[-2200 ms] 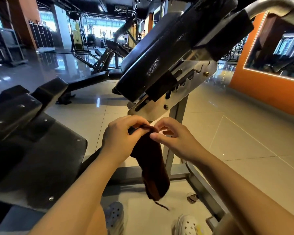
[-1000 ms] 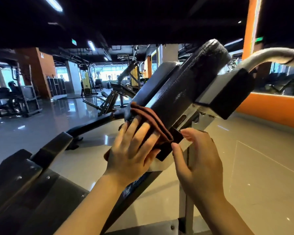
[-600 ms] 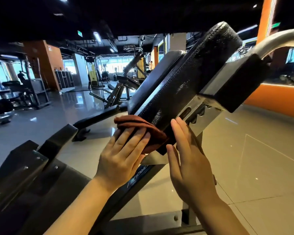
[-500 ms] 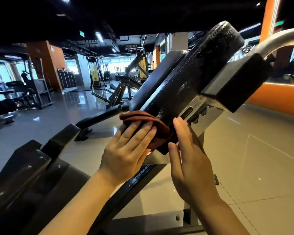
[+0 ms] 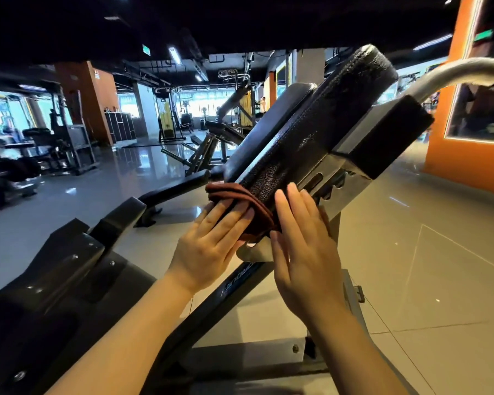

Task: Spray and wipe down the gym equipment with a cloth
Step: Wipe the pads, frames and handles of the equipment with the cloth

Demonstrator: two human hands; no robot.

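Cloth (image 5: 241, 208), brown and folded into a thick wad, sits draped over the lower end of the tilted black pad (image 5: 320, 132) of the machine, and that is where our wiping is happening. Our left hand (image 5: 211, 240) lies flat on it, fingers straight, pressing it against the pad's underside edge. Our right hand (image 5: 303, 240) is just beside, also flat with fingers straight, touching the pad's side next to the notched steel bracket (image 5: 322, 181); neither hand is curled around anything, and the 2 hands sit close together but apart.

No spray bottle shows in this view (so we cannot tell whether the pad is wet).

We judge the wipe to be at an early point: only the lower end of the pad is under the cloth, and the long cracked face above looks untouched.

What could go wrong from here:
- The cloth is held by pressure alone, so easing off could let it slide off the slanted end to the floor (image 5: 411, 266).
- Our right fingertips sit near the bracket's notches, and a hurried stroke could catch them on the metal edge.
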